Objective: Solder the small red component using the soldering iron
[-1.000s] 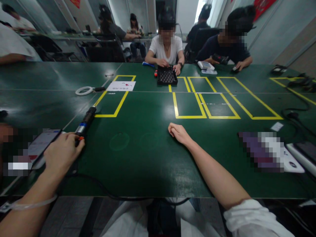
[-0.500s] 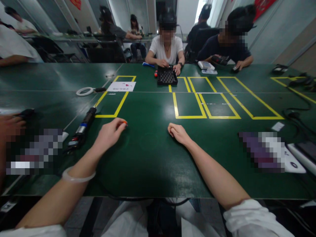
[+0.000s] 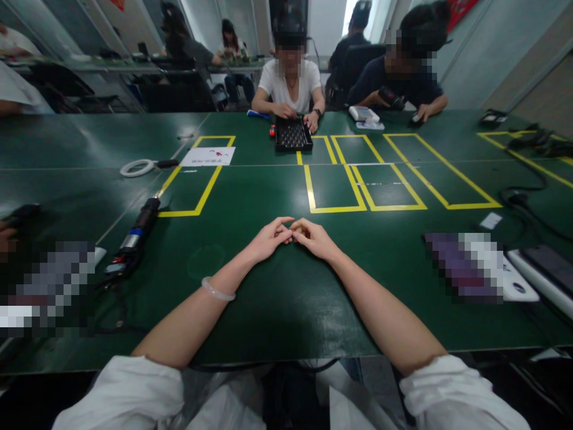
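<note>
My left hand [image 3: 269, 240] and my right hand [image 3: 316, 240] meet fingertip to fingertip above the green table [image 3: 277, 310], in the middle of the view. A tiny orange piece [image 3: 292, 232] shows where the fingertips touch; its kind is too small to tell. The left thumb and fingers close on it, with the left index finger stretched over the top. My right fingers are curled and pinched against the same spot. What they hold, if anything, is hidden.
At left lies a black and silver pen-like tool [image 3: 133, 239] with a cable. Yellow tape frames [image 3: 338, 209], a white paper sheet [image 3: 208, 156] and a white ring [image 3: 136, 168] lie farther off. Across the table, a person works over a black tray [image 3: 293, 136]. Phones [image 3: 521, 283] lie at right.
My left hand has moved right, bringing the orange piece to my right hand. The right hand has shifted only slightly left, and the hands now touch. The view has turned a little right.
</note>
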{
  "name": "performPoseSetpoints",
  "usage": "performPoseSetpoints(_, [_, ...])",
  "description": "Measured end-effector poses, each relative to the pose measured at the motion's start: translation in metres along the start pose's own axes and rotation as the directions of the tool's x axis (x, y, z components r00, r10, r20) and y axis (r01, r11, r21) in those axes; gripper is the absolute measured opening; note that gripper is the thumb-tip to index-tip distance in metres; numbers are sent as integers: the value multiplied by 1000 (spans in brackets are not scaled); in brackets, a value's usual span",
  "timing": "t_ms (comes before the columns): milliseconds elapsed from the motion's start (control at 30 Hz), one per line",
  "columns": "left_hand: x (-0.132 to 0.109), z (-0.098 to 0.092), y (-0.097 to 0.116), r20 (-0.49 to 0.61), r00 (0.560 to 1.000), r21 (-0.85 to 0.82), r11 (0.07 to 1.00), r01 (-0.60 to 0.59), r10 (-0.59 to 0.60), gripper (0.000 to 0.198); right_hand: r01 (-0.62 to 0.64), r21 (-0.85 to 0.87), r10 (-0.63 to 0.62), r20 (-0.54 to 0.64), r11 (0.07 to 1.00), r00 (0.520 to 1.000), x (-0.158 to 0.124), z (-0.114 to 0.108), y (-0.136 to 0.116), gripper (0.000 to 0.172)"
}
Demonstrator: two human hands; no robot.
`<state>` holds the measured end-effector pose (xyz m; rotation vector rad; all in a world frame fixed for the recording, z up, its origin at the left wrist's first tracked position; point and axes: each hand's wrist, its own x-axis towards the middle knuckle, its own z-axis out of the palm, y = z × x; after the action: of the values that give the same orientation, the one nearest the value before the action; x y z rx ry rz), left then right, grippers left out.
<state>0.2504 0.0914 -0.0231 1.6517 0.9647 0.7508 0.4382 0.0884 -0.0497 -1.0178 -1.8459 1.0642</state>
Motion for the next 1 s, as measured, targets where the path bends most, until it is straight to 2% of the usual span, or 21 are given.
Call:
performPoseSetpoints(200, [0,-1,-4,-55,998,-41,999,13,-15,50,17,99,-20,31,995,999,0,0,-1,23])
performPoseSetpoints(300, [1,-2,-6,-87,995,-82,996,44,-51,47,14,102,-14,3,995,1000,0,0,-1,24])
performPoseSetpoints(433, [-1,-4,-6,-112,990,-29,996,84,-87,37,14,97,-11,-31,995,999,-1,0,0,24])
performPoseSetpoints(600, [-5,-2,-4,-72,996,-15,998,57,-58,31,40,73,-39,-23,996,999,0,1,2,23])
performPoseSetpoints(800, [-6,-1,-4,-108,994,30,999,21,-17,27,-3,104,6,-29,995,1000,1,2,3,24])
performPoseSetpoints(1000, [-6,-2,-7,-126,992,112,994,-10,24,23,4,28,-4,-10,1000,1000,1,0,0,19])
